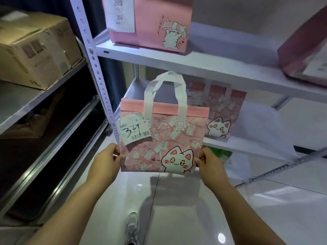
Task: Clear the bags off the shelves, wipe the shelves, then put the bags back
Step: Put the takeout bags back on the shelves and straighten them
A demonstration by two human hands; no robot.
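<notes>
I hold a pink cat-print tote bag (164, 137) upright in the air in front of the white shelf unit. It has white handles and a paper label marked 34. My left hand (106, 160) pinches its lower left edge and my right hand (209, 162) pinches its lower right edge. Behind it, a similar cat bag (223, 112) stands on the lower shelf (247, 145). On the upper shelf (194, 61) stands a pink bag (150, 23) labelled 366, and another pink bag (304, 50) lies at the far right.
A grey metal rack (35, 103) at the left carries a cardboard box (35, 48). The white perforated upright (95, 68) stands just left of the held bag. Something green (222, 154) shows behind my right hand. Below are glossy floor tiles and my shoe (132, 228).
</notes>
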